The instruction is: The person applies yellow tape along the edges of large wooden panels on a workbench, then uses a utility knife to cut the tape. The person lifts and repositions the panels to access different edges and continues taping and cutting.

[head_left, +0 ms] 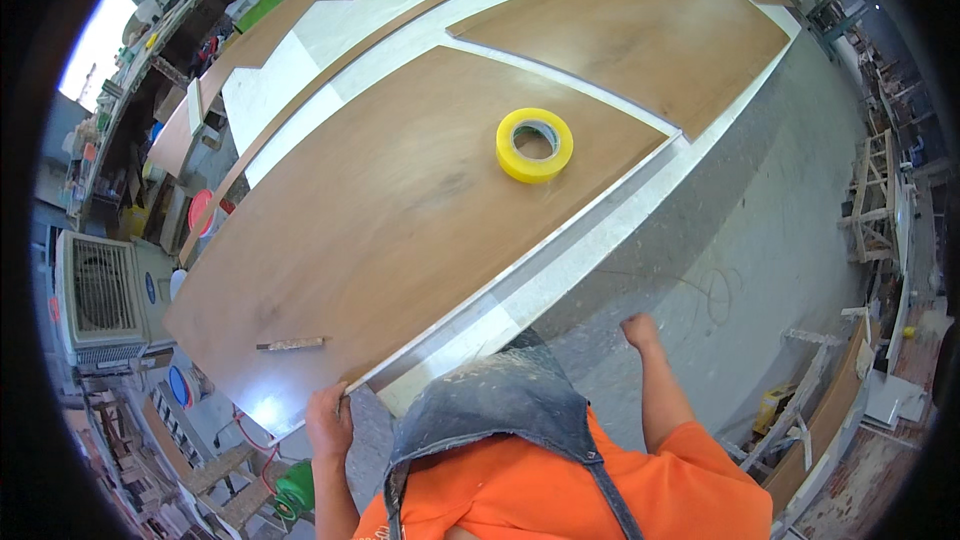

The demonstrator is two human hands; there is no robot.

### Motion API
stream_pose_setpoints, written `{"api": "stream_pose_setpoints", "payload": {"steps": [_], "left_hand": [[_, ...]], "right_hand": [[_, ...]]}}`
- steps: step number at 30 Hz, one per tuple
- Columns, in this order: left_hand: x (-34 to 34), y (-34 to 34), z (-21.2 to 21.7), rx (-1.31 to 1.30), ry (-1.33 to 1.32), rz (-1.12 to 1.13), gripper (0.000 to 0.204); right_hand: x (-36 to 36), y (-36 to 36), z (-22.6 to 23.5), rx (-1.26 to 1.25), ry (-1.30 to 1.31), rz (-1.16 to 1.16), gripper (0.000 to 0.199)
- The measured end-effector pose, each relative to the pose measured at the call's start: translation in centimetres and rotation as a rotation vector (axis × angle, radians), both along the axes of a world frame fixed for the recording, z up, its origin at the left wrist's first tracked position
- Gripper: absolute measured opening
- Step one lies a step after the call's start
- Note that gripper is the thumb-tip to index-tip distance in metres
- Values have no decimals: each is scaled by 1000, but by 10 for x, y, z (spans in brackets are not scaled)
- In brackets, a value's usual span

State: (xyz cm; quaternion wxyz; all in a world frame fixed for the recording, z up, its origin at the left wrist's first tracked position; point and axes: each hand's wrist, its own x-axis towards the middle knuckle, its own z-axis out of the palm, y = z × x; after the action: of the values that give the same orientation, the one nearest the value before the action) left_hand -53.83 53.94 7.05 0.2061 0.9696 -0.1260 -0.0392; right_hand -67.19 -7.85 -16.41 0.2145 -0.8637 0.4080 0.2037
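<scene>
My left hand (329, 422) is closed at the near corner of a large brown board (400, 190), its fingertips on the edge. My right hand (637, 329) hangs as a loose fist over the grey floor, apart from the board, and nothing shows in it. A roll of yellow tape (553, 152) lies flat toward the board's right side. Nearer my left hand, a slim tool (291, 344) with a pale, worn handle and a thin dark end rests on the board.
A second brown board (630, 35) lies beyond, with a narrow curved strip (330, 75) to the left. A white table (440, 365) holds them. An air-conditioning unit (108, 290) stands at the left, a green container (295, 490) below it, and a wooden rack (875, 198) at the right.
</scene>
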Motion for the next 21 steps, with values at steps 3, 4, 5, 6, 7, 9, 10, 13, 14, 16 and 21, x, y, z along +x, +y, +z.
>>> {"api": "stream_pose_setpoints", "payload": {"steps": [3, 4, 5, 6, 7, 9, 10, 13, 14, 16, 21], "left_hand": [[10, 3, 0, 25, 27, 6, 28], [11, 5, -1, 38, 29, 13, 29], [14, 6, -3, 57, 42, 14, 32], [16, 3, -1, 55, 73, 34, 32], [20, -2, 3, 52, 102, 51, 33], [25, -5, 4, 44, 100, 48, 35], [24, -4, 0, 43, 72, 37, 36], [20, 0, -6, 9, 15, 57, 41], [17, 1, -9, -12, -2, 72, 43], [10, 7, -15, -28, -25, 188, 48], [-40, 51, -56, -30, -198, 634, 55]], "right_hand": [[38, -11, 41, -58, -171, 15, 30], [54, -11, 62, -73, -257, 25, 31], [70, -9, 86, -91, -345, 30, 32], [88, -3, 114, -81, -386, -14, 35], [105, 2, 142, -74, -430, -61, 39], [131, 6, 177, -77, -567, -90, 37], [147, 14, 198, -56, -642, -67, 34], [195, 44, 238, 34, -847, 27, 24], [211, 52, 243, 79, -904, 80, 22], [244, 64, 245, 37, -922, 221, 24], [316, 67, 219, -245, -691, 554, 47]]}}
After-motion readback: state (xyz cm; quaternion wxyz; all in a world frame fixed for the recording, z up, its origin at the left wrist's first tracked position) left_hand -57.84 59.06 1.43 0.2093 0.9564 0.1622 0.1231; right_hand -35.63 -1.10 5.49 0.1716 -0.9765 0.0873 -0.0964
